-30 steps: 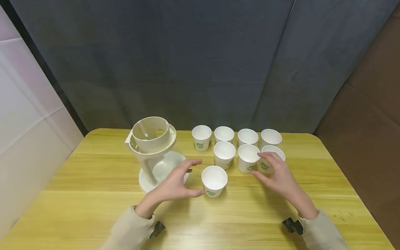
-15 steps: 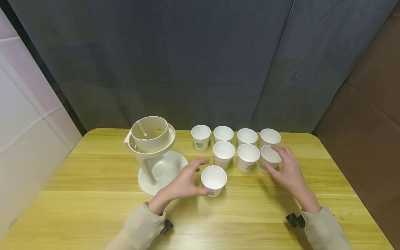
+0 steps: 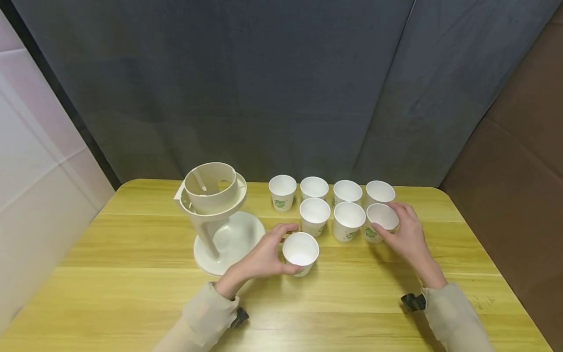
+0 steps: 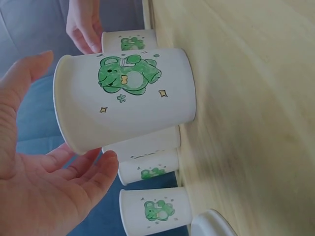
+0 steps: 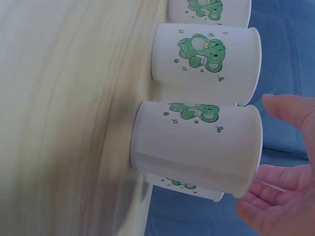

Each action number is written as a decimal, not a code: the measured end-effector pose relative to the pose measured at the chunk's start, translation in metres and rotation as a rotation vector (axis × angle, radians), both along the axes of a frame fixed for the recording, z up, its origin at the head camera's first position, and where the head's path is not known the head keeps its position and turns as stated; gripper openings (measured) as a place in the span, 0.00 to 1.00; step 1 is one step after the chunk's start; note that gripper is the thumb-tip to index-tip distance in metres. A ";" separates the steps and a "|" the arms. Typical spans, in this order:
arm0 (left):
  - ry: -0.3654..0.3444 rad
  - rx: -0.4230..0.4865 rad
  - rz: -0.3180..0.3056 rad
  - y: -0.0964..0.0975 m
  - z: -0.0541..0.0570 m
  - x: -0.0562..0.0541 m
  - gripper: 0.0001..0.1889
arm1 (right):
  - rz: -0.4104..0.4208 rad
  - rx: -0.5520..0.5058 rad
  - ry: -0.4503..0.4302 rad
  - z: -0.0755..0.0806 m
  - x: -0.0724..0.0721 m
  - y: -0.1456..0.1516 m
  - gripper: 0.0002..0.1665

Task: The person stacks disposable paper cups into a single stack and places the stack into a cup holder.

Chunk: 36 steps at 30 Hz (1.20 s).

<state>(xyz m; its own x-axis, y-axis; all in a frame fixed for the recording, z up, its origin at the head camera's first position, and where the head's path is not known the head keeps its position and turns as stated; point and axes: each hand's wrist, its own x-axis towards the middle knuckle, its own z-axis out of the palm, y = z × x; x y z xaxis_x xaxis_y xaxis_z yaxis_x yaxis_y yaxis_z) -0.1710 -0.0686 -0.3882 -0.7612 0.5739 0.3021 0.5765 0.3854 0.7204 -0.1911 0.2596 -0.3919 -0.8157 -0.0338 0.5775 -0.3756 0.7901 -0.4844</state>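
A white paper cup point(image 3: 301, 250) with a green bear print point(image 4: 129, 73) stands upright, nearest to the front. My left hand point(image 3: 269, 255) is spread around its left side; the wrist view shows the thumb point(image 4: 37, 69) apart from the rim and the fingers point(image 4: 101, 179) overlapping its far edge. Another paper cup point(image 5: 197, 147) stands at the right end of the middle row. Around its rim curves my right hand point(image 3: 405, 234), thumb point(image 5: 283, 108) just off the rim and fingers point(image 5: 263, 196) right at the opposite side. Neither cup is squeezed.
Several more white paper cups stand upright in two rows, among them a middle-row cup point(image 3: 349, 220) and a back-left cup point(image 3: 283, 191). Left of them is a cream plastic stand point(image 3: 215, 215) with a ring holder and round base point(image 3: 246, 230). A dark curtain point(image 3: 246, 88) hangs behind the wooden table point(image 3: 132, 293).
My left hand has moved right, bringing its thumb and fingers around the front cup. My right hand has moved right, from beside the middle cup to the row's end cup. The cups stay put.
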 end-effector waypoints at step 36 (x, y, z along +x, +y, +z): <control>-0.071 -0.023 0.034 0.004 -0.012 -0.003 0.42 | -0.093 -0.004 -0.299 -0.004 -0.012 0.003 0.42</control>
<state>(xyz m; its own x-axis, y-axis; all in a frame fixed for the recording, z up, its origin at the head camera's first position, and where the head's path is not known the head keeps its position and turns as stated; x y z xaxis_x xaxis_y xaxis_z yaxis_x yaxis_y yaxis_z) -0.1744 -0.0646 -0.3999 -0.7993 0.5537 0.2335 0.5107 0.4211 0.7496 -0.2030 0.2631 -0.3961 -0.9489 0.0510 0.3115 -0.1420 0.8123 -0.5657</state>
